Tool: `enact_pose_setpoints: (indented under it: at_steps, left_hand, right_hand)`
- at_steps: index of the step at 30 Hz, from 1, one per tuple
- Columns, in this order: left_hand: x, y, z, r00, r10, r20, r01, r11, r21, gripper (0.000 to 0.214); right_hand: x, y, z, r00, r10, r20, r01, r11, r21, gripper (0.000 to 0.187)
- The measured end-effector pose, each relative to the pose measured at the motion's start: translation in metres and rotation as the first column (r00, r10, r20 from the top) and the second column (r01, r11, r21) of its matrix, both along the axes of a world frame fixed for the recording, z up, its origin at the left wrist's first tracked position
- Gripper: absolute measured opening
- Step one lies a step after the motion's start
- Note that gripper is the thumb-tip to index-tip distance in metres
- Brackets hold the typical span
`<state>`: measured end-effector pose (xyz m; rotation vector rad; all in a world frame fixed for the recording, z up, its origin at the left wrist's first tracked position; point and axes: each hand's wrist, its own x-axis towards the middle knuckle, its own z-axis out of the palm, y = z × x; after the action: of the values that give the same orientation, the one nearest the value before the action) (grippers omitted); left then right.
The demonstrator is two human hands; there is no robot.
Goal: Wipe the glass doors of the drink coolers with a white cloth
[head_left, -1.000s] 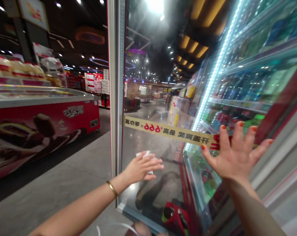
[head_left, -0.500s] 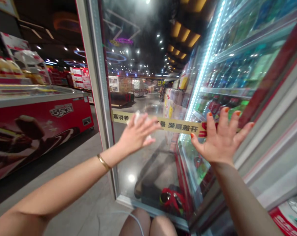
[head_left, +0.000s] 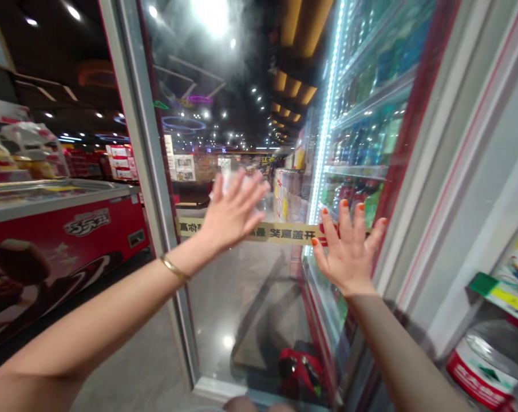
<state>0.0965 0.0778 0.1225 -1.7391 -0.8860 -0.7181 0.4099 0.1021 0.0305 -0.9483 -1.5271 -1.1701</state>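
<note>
From here, the glass door (head_left: pixel 211 297) bars any forward reach, its metal frame (head_left: pixel 134 126) edging the left side. Across its face, there's passing room between the left hand (head_left: pixel 233 214) and the right hand (head_left: pixel 348 257), and below both, down to the knees (head_left: pixel 241 404) by its bottom rail. Left of the door, floor (head_left: pixel 145 337) leaves a gap before the red freezer (head_left: pixel 87 246). Right of it, a pale panel (head_left: pixel 460 189) and a bottle (head_left: pixel 484 363) obstruct; something red (head_left: pixel 299 366) is perhaps behind its lower glass.

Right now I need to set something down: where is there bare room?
Bare floor shows between the red freezer and the glass door. Crowded: the door's middle, behind left hand and right hand; lower right, by the bottle.
</note>
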Motion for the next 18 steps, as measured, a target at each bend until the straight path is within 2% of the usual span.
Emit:
enact_pose_setpoints:
  at_steps: [1,2,3,4,5,6,7,8,9,10,11,12,13,15,16,17,18]
  left_hand:
    - [-0.001,0.005,0.038,0.983,-0.005,0.182,0.003,1.0,0.013,0.081]
    - [0.001,0.008,0.064,0.949,-0.021,0.314,0.011,0.999,0.034,0.085]
    - [0.008,0.008,0.076,0.916,-0.037,0.4,0.016,0.998,0.056,0.09]
    - [0.017,0.006,0.072,0.906,-0.047,0.42,0.021,0.998,0.067,0.094]
    - [0.028,0.002,0.053,0.926,-0.052,0.374,0.03,0.997,0.064,0.097]
    - [0.038,-0.003,0.024,0.969,-0.04,0.243,0.031,0.999,0.041,0.097]
    - [0.047,-0.007,-0.011,0.999,-0.032,0.007,0.032,0.999,0.003,0.093]
    - [0.052,-0.012,-0.045,0.958,-0.056,-0.28,0.046,0.998,-0.043,0.087]
    - [0.054,-0.015,-0.072,0.899,-0.094,-0.428,0.071,0.995,-0.07,0.077]
    - [0.052,-0.017,-0.086,0.845,-0.121,-0.52,0.088,0.992,-0.089,0.069]
    - [0.049,-0.018,-0.086,0.81,-0.143,-0.568,0.103,0.989,-0.102,0.064]
    - [0.044,-0.017,-0.069,0.809,-0.149,-0.568,0.109,0.989,-0.103,0.064]
    - [0.04,-0.014,-0.038,0.837,-0.14,-0.529,0.106,0.99,-0.095,0.068]
    - [0.037,-0.002,0.05,0.928,-0.101,-0.358,0.088,0.995,-0.052,0.077]
    - [0.038,0.005,0.096,0.982,-0.088,-0.168,0.086,0.996,-0.021,0.08]
    - [0.041,0.011,0.134,0.995,-0.101,0.02,0.101,0.995,0.014,0.082]
    - [0.047,0.016,0.159,0.98,-0.122,0.159,0.115,0.992,0.051,0.082]
  right_hand:
    - [-0.001,0.0,0.0,1.0,-0.002,-0.007,0.002,1.0,0.005,0.092]
    - [-0.001,-0.001,0.0,1.0,-0.003,-0.01,0.004,1.0,0.011,0.091]
    - [-0.002,-0.001,0.0,1.0,-0.004,-0.011,0.004,1.0,0.017,0.09]
    - [-0.002,-0.002,0.0,1.0,-0.004,-0.012,0.004,1.0,0.026,0.09]
    - [-0.002,-0.002,0.0,1.0,-0.003,-0.016,0.003,0.999,0.036,0.091]
    - [-0.002,-0.003,0.0,1.0,-0.002,-0.025,0.003,0.999,0.041,0.093]
    - [-0.002,-0.003,0.0,0.999,-0.004,-0.033,0.006,0.999,0.041,0.095]
    - [-0.002,-0.003,0.0,0.999,-0.009,-0.039,0.011,0.999,0.037,0.097]
    - [-0.002,-0.003,0.0,0.999,-0.016,-0.044,0.017,0.999,0.031,0.097]
    - [-0.002,-0.003,0.0,0.999,-0.021,-0.044,0.023,0.999,0.025,0.097]
    - [-0.002,-0.003,0.0,0.999,-0.022,-0.041,0.023,0.999,0.024,0.095]
    - [-0.002,-0.002,0.0,0.999,-0.016,-0.038,0.017,0.999,0.032,0.093]
    - [-0.003,-0.002,0.0,0.999,-0.008,-0.041,0.01,0.999,0.043,0.093]
    - [-0.004,-0.001,0.0,0.998,0.007,-0.056,-0.003,0.998,0.062,0.093]
    - [-0.005,0.0,0.0,0.998,0.014,-0.066,-0.01,0.998,0.07,0.094]
    - [-0.005,0.0,0.0,0.997,0.022,-0.08,-0.016,0.997,0.076,0.095]
    - [-0.006,0.0,0.0,0.995,0.035,-0.089,-0.027,0.996,0.087,0.096]
